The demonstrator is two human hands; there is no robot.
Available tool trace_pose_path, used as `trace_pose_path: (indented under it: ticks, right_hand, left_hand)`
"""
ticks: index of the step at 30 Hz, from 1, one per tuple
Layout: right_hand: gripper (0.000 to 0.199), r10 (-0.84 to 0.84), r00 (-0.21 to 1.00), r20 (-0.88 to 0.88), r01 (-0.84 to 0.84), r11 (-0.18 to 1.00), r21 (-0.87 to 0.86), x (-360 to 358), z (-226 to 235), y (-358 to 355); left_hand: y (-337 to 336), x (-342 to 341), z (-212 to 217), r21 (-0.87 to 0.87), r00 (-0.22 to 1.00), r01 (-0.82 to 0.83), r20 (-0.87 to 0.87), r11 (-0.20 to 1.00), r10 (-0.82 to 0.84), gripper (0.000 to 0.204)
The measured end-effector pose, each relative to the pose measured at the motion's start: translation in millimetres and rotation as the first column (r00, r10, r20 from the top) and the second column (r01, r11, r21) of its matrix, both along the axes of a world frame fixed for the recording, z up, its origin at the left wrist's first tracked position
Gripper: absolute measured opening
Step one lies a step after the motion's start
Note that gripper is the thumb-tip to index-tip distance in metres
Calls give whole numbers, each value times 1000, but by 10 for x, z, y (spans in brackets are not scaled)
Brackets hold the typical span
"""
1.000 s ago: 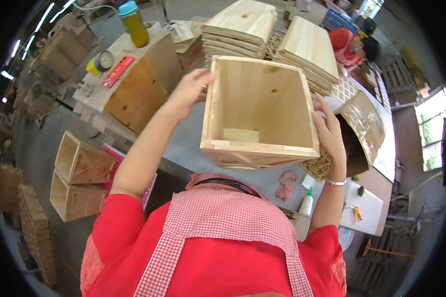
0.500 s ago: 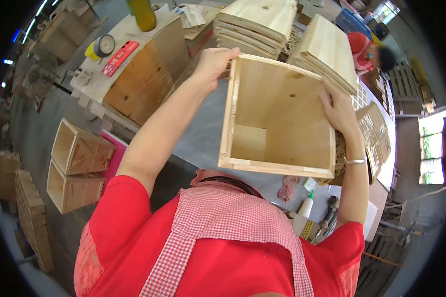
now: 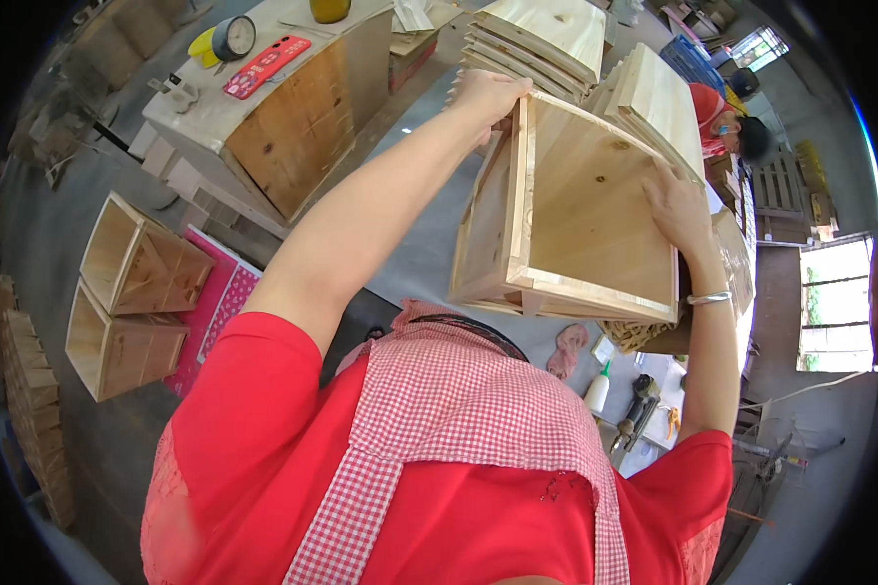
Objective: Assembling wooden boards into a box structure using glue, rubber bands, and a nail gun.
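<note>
A pale wooden box point(image 3: 595, 210) is held up above the workbench, tilted, its open side facing me and its left outer wall showing. My left hand point(image 3: 488, 100) grips the far left corner of its rim, fingers closed over the edge. At the right wall my right hand point(image 3: 681, 207) is closed over the rim, with some fingers against the inside. A bracelet point(image 3: 709, 298) circles my right wrist. Just beyond the box rise a stack of wooden boards point(image 3: 546, 44) and a second stack of boards point(image 3: 658, 102).
On the bench lie a pink cloth point(image 3: 567, 351), a white glue bottle point(image 3: 598, 390) and a dark power tool point(image 3: 639, 409). Two wooden boxes point(image 3: 132, 341) stand at left. A side table point(image 3: 190, 122) holds a red phone-shaped item point(image 3: 266, 66) and a clock point(image 3: 232, 39). Another person point(image 3: 727, 127) is at far right.
The box has moved a little right and turned, so its left outer side now shows. Both hands have stayed on its rim. The view has shifted, bringing more of the power tool into sight.
</note>
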State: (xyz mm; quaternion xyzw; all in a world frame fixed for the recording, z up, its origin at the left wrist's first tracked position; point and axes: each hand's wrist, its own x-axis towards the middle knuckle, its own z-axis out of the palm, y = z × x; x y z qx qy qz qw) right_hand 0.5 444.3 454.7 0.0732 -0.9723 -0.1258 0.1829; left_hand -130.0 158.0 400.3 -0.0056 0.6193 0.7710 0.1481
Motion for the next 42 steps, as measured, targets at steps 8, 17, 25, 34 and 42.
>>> trace_pose_path:
  ticks: [8,17,25,34,42]
  right_hand:
    - [60,-22,967,252,165,809,-564,566,189,-1834]
    - [45,-30,960,277,180,823,-538,769,107,-1936]
    - [42,241,967,-85,-255,889,-380,1402,-28,-1342]
    - [40,246,955,-168,-298,781,-549,1422,-199,-1150]
    - [36,214,928,-305,-373,553,-745,1319,-457,-827]
  left_hand:
    - [-88,-33,72,45,990,115,81,992,-119,21]
    - [-358,582,-26,214,961,205,140,955,-238,33]
    - [-460,631,-89,269,902,344,173,899,-397,32]
    - [-403,674,525,-69,936,352,54,933,-349,27]
    - [-473,546,874,-490,866,305,-215,816,-452,37]
